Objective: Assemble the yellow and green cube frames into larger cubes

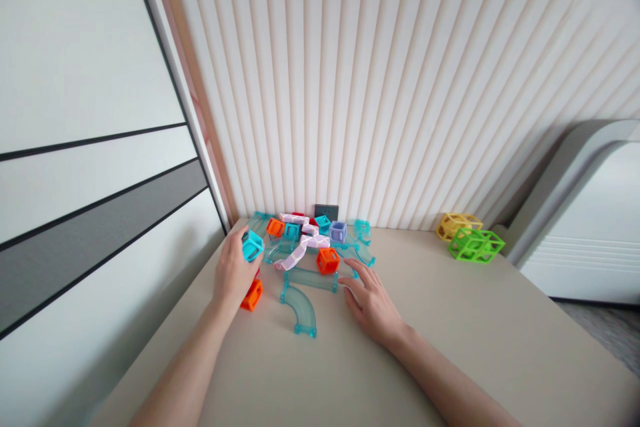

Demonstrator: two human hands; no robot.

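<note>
My left hand (235,270) grips a light-blue hollow cube block (253,246) above the table's left side. Just below that hand lies an orange cube block (252,295), with a bit of red showing behind it. Fingers apart, my right hand (369,297) rests by the right end of a straight clear teal track piece (311,279); whether it touches the piece I cannot tell. A curved teal track piece (301,310) lies in front of the straight one. Another orange cube block (328,261) sits left of my right fingertips, beside a pale pink zigzag strip (303,247).
Toward the wall are a purple cube block (339,232), an orange block (275,227), blue blocks (292,231) and more teal track (362,229). Yellow (453,225) and green (477,245) open frames stand at the right. A dark socket (327,213) is behind; a white cabinet (100,213) borders the left.
</note>
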